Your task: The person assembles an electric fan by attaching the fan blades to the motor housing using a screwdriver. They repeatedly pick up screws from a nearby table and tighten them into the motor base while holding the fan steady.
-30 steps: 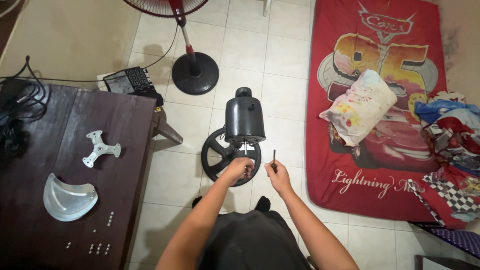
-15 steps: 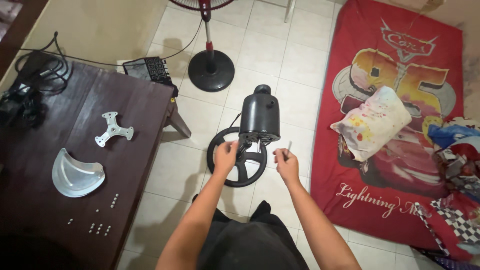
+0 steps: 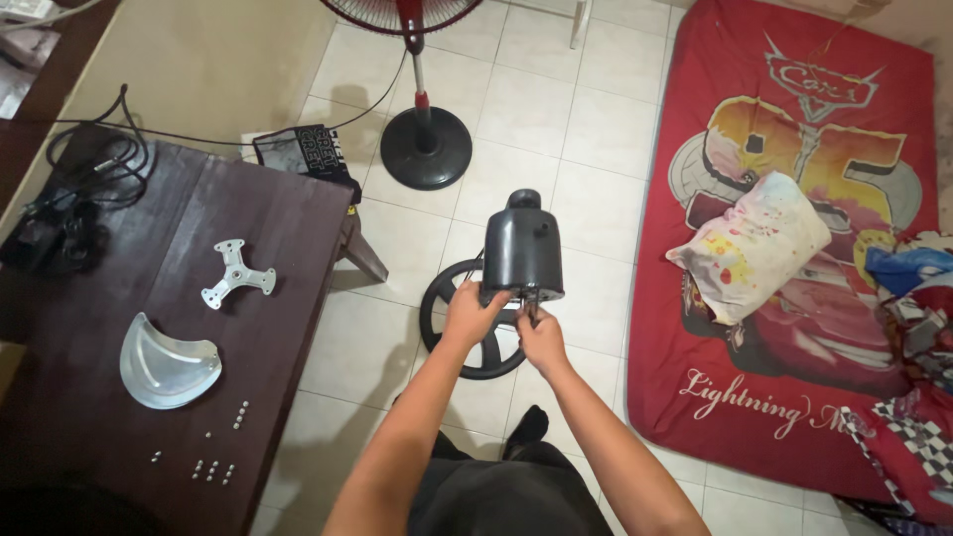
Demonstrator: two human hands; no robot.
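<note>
A black fan motor housing [image 3: 521, 243] stands on its stand above a round black spoked base [image 3: 452, 303] on the tiled floor. My left hand [image 3: 474, 313] grips the housing's near rim on the left. My right hand [image 3: 542, 343] is just beside it, fingers closed on a thin dark rod-like tool [image 3: 532, 310] whose tip is at the housing's near face. Both hands nearly touch each other. The point where the tool meets the motor is hidden by my fingers.
A dark wooden table [image 3: 288, 258] at left carries a three-armed metal bracket [image 3: 236, 273], a curved metal blade [image 3: 169, 362], several small screws [image 3: 213, 467] and cables [image 3: 74, 194]. A red standing fan [image 3: 425, 139] stands behind; a red mattress [image 3: 794, 367] with a pillow [image 3: 749, 243] lies right.
My right hand moved left and brought the thin tool in to the motor's near face. My left hand rose from the shaft area to grip the housing rim. The view shifted slightly.
</note>
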